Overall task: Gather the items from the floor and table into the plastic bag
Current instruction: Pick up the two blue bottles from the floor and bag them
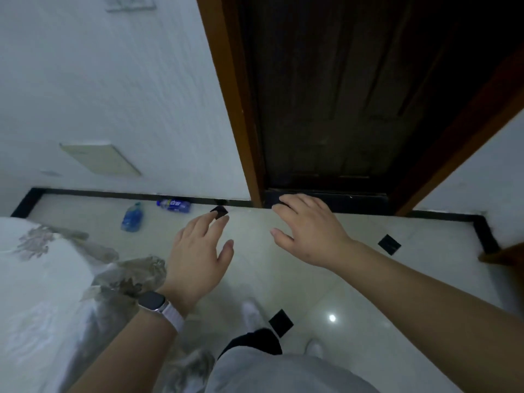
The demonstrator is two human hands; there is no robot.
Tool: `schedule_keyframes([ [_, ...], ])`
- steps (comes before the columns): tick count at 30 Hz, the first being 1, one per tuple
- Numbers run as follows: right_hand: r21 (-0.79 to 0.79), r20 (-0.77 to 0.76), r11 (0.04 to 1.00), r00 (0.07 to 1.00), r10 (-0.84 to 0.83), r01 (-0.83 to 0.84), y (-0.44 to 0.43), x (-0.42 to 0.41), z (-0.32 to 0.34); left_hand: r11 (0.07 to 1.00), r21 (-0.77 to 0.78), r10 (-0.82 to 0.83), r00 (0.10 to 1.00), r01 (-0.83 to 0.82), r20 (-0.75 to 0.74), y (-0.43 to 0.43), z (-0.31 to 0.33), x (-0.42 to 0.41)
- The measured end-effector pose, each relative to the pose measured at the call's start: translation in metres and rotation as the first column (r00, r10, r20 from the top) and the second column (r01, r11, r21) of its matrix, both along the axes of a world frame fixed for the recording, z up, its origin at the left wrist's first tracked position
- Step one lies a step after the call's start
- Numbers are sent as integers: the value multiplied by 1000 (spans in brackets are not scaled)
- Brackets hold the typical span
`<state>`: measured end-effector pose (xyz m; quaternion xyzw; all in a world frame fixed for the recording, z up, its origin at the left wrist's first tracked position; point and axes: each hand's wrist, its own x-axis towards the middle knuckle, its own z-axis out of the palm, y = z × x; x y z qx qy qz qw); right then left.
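Note:
Two blue plastic bottles lie on the pale tiled floor by the far wall: one bottle points toward me, the other bottle lies along the black skirting. My left hand, with a watch on its wrist, hovers open with fingers spread, to the right of the bottles and nearer to me. My right hand is also open and empty, held out in front of the dark door. No plastic bag is in view.
A bed with a white patterned cover fills the left side. A dark wooden door in a brown frame stands straight ahead. White walls flank it. Black diamond tiles dot the floor. My feet are below.

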<state>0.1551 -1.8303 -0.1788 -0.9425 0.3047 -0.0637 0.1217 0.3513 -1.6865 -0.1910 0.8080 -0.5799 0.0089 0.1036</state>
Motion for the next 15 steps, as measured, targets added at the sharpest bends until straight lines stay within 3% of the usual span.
schedule_keyframes([
  [2,12,-44,997,996,74,-74,-27,61,-11,993,7,116,992,-116,-53,-8,-14,50],
  [5,-17,-60,994,992,109,-110,-40,78,-15,995,-11,99,994,-99,-44,-19,-25,64],
  [9,-35,-148,985,975,165,-172,-77,165,-18,985,-17,168,984,-169,-55,-52,-43,143],
  [15,-163,-153,945,954,259,-283,-122,295,-7,974,-61,216,976,-218,-36,-87,-32,260],
])
